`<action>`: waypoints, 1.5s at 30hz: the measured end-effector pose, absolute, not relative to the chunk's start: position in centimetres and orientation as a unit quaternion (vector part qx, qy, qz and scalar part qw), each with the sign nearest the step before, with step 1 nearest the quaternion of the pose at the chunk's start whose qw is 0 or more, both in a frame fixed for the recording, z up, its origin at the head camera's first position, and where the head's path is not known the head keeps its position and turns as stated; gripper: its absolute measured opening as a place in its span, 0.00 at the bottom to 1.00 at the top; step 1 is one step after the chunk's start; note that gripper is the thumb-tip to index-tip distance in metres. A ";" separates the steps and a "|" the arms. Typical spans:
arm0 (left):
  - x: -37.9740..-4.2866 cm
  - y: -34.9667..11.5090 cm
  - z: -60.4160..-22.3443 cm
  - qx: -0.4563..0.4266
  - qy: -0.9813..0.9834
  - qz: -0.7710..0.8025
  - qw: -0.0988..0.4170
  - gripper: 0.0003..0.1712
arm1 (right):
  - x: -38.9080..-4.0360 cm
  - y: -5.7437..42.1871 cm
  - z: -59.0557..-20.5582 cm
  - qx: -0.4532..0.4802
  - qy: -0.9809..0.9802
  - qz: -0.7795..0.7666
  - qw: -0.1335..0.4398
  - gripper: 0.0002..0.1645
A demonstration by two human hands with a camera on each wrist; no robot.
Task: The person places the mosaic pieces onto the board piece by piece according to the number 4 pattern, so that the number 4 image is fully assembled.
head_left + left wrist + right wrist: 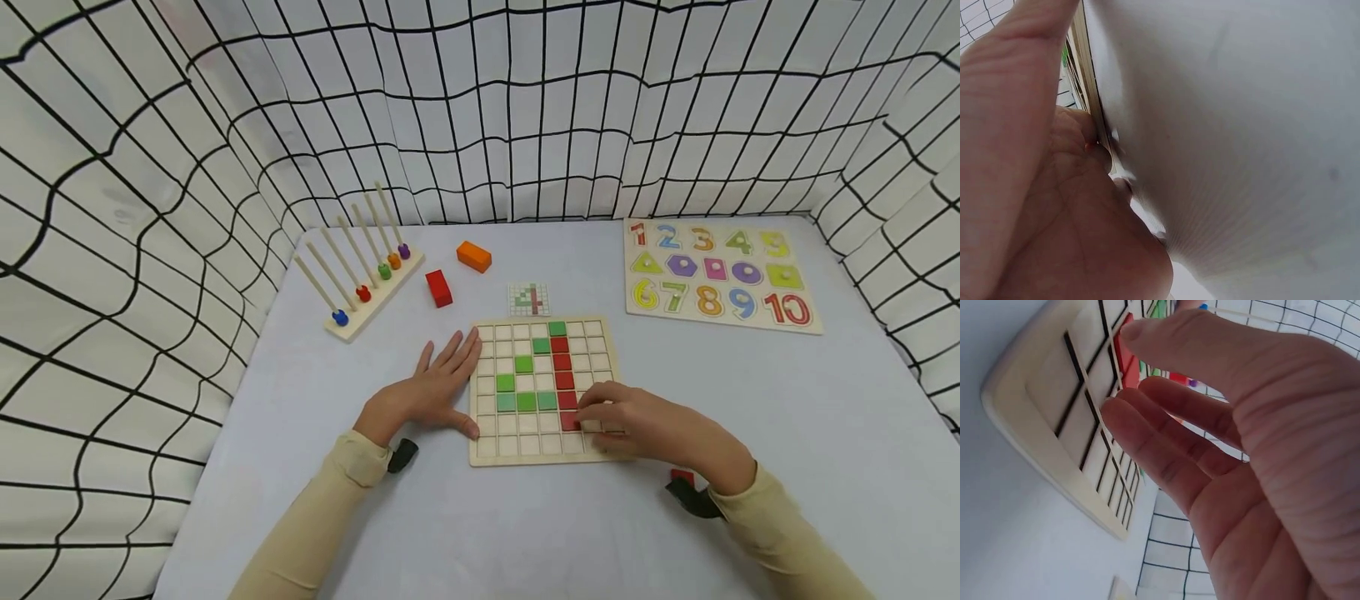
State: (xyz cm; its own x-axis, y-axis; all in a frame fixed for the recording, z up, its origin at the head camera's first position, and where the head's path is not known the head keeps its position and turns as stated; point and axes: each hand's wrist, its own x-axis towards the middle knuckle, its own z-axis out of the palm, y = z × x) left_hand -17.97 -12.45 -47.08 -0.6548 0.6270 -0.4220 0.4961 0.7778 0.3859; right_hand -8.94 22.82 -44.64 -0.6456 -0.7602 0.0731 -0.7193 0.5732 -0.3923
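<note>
A wooden grid board point(504, 459) lies flat on the table, with green tiles point(527, 402) in a stepped shape and a column of red tiles point(564, 381). My left hand point(429, 392) rests at the board's left edge, fingers spread, fingertips and thumb touching the rim. My right hand point(645, 421) is over the lower right part of the board. In the right wrist view its thumb touches a red tile point(1127, 359) set in the grid, while the fingers are loosely bent with nothing between them. A small pattern card point(528, 300) lies just beyond the board.
A peg stand point(375, 296) with coloured beads stands at the back left. Beside it are a red block point(438, 288) and an orange block point(474, 256). A number puzzle point(720, 279) lies at the back right. Another red piece point(682, 476) is partly hidden near my right wrist. Black netting surrounds the table.
</note>
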 end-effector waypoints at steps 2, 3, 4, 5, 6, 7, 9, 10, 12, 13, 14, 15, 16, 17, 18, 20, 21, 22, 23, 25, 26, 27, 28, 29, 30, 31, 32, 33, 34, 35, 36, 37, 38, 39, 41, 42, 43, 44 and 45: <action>-17.9 -12.4 -47.0 0.310 0.901 0.122 0.277 0.83 | -8.7 23.4 -44.1 -0.394 0.893 -0.203 0.078 0.15; -17.8 -12.4 -46.9 0.310 0.901 0.124 0.277 0.83 | -8.6 23.7 -43.8 -0.381 0.897 -0.205 0.091 0.15; -17.7 -12.5 -46.9 0.309 0.901 0.125 0.277 0.82 | -8.4 24.0 -43.5 -0.369 0.901 -0.203 0.101 0.15; -17.7 -12.5 -46.9 0.309 0.901 0.126 0.277 0.82 | -8.3 24.4 -43.3 -0.359 0.905 -0.202 0.108 0.14; -17.7 -12.5 -46.9 0.310 0.901 0.128 0.276 0.82 | -8.2 24.7 -43.1 -0.353 0.907 -0.201 0.111 0.14; -17.7 -12.5 -46.9 0.310 0.901 0.125 0.276 0.82 | -8.0 25.0 -43.0 -0.351 0.908 -0.200 0.113 0.13; -17.7 -12.5 -47.0 0.311 0.901 0.124 0.275 0.82 | -7.7 25.7 -42.9 -0.347 0.910 -0.198 0.114 0.13; -17.7 -12.6 -47.1 0.310 0.901 0.123 0.276 0.82 | -7.6 26.1 -42.9 -0.345 0.911 -0.196 0.113 0.13; -17.8 -12.6 -47.1 0.309 0.901 0.123 0.277 0.83 | -7.3 26.8 -42.8 -0.343 0.912 -0.196 0.111 0.13; -17.8 -12.5 -47.1 0.308 0.901 0.122 0.279 0.83 | -7.2 27.1 -42.7 -0.342 0.912 -0.196 0.111 0.13; -17.8 -12.6 -47.1 0.307 0.901 0.122 0.279 0.83 | -7.1 27.4 -42.7 -0.337 0.914 -0.197 0.112 0.13; -17.8 -12.5 -47.1 0.306 0.901 0.121 0.281 0.83 | -7.0 27.7 -42.6 -0.335 0.914 -0.199 0.113 0.13; -17.8 -12.5 -47.1 0.306 0.902 0.121 0.281 0.83 | -6.9 27.9 -42.6 -0.330 0.915 -0.200 0.115 0.14; -17.8 -12.6 -47.1 0.305 0.902 0.120 0.281 0.83 | -6.8 28.2 -42.5 -0.326 0.916 -0.202 0.117 0.13; -17.7 -12.6 -47.1 0.305 0.902 0.120 0.281 0.83 | -6.7 28.4 -42.5 -0.322 0.917 -0.203 0.119 0.13; -17.7 -12.6 -47.1 0.304 0.903 0.118 0.281 0.83 | -6.6 28.8 -42.4 -0.312 0.919 -0.204 0.128 0.13; -17.7 -12.6 -47.1 0.304 0.903 0.119 0.280 0.83 | -6.5 29.0 -42.4 -0.306 0.920 -0.205 0.134 0.13; -17.7 -12.6 -47.1 0.304 0.903 0.119 0.278 0.83 | -6.4 29.1 -42.4 -0.299 0.921 -0.206 0.139 0.14; -17.7 -12.6 -47.1 0.304 0.903 0.118 0.278 0.83 | -6.3 29.3 -42.4 -0.291 0.922 -0.209 0.148 0.14; -17.6 -12.6 -47.1 0.305 0.903 0.121 0.277 0.83 | -6.1 29.6 -42.5 -0.270 0.923 -0.216 0.170 0.17; -17.6 -12.6 -47.1 0.306 0.903 0.122 0.276 0.83 | -6.0 29.7 -42.6 -0.259 0.922 -0.221 0.184 0.18; -17.6 -12.6 -47.1 0.307 0.902 0.123 0.276 0.83 | -5.8 29.8 -42.7 -0.249 0.921 -0.226 0.197 0.20; -17.6 -12.6 -47.1 0.308 0.902 0.123 0.276 0.84 | -5.7 29.9 -42.8 -0.242 0.919 -0.230 0.209 0.20; -17.6 -12.6 -47.2 0.308 0.901 0.125 0.277 0.84 | -5.5 30.0 -42.9 -0.237 0.917 -0.233 0.219 0.20; -17.6 -12.6 -47.2 0.308 0.901 0.125 0.277 0.84 | -5.4 30.0 -43.1 -0.236 0.915 -0.236 0.225 0.19; -17.6 -12.6 -47.2 0.308 0.901 0.125 0.277 0.84 | -5.4 30.0 -43.2 -0.239 0.913 -0.238 0.228 0.18; -17.7 -12.6 -47.3 0.308 0.901 0.127 0.277 0.84 | -5.3 30.0 -43.3 -0.245 0.913 -0.235 0.227 0.17; -17.7 -12.5 -47.3 0.308 0.901 0.126 0.277 0.84 | -5.3 30.1 -43.5 -0.254 0.914 -0.229 0.220 0.16; -17.7 -12.5 -47.3 0.308 0.902 0.126 0.277 0.84 | -5.3 30.1 -43.6 -0.260 0.916 -0.223 0.211 0.15; -17.7 -12.5 -47.3 0.308 0.902 0.126 0.276 0.83 | -5.3 30.1 -43.6 -0.265 0.918 -0.216 0.202 0.15; -17.7 -12.5 -47.2 0.309 0.902 0.125 0.275 0.83 | -5.3 30.2 -43.7 -0.268 0.920 -0.211 0.195 0.14; -17.7 -12.5 -47.2 0.310 0.902 0.124 0.274 0.83 | -5.3 30.3 -43.7 -0.269 0.923 -0.203 0.187 0.15; -17.7 -12.4 -47.1 0.310 0.902 0.125 0.275 0.83 | -5.3 30.3 -43.8 -0.270 0.925 -0.196 0.180 0.15; -17.7 -12.4 -47.1 0.310 0.901 0.126 0.275 0.83 | -5.2 30.4 -43.8 -0.268 0.927 -0.192 0.176 0.15; -17.8 -12.4 -47.3 0.310 0.900 0.131 0.276 0.84 | -5.2 30.6 -43.9 -0.266 0.930 -0.189 0.171 0.16; -17.9 -12.5 -47.5 0.311 0.900 0.132 0.276 0.84 | -5.2 30.6 -44.0 -0.268 0.930 -0.187 0.166 0.16; -18.0 -12.5 -47.8 0.312 0.899 0.136 0.276 0.84 | -5.3 30.6 -44.1 -0.267 0.932 -0.183 0.164 0.16; -18.1 -12.6 -47.9 0.313 0.899 0.138 0.275 0.85 | -5.3 30.6 -44.1 -0.266 0.933 -0.179 0.162 0.16; -18.2 -12.6 -48.1 0.314 0.898 0.140 0.273 0.85 | -5.4 30.6 -44.1 -0.265 0.935 -0.175 0.160 0.17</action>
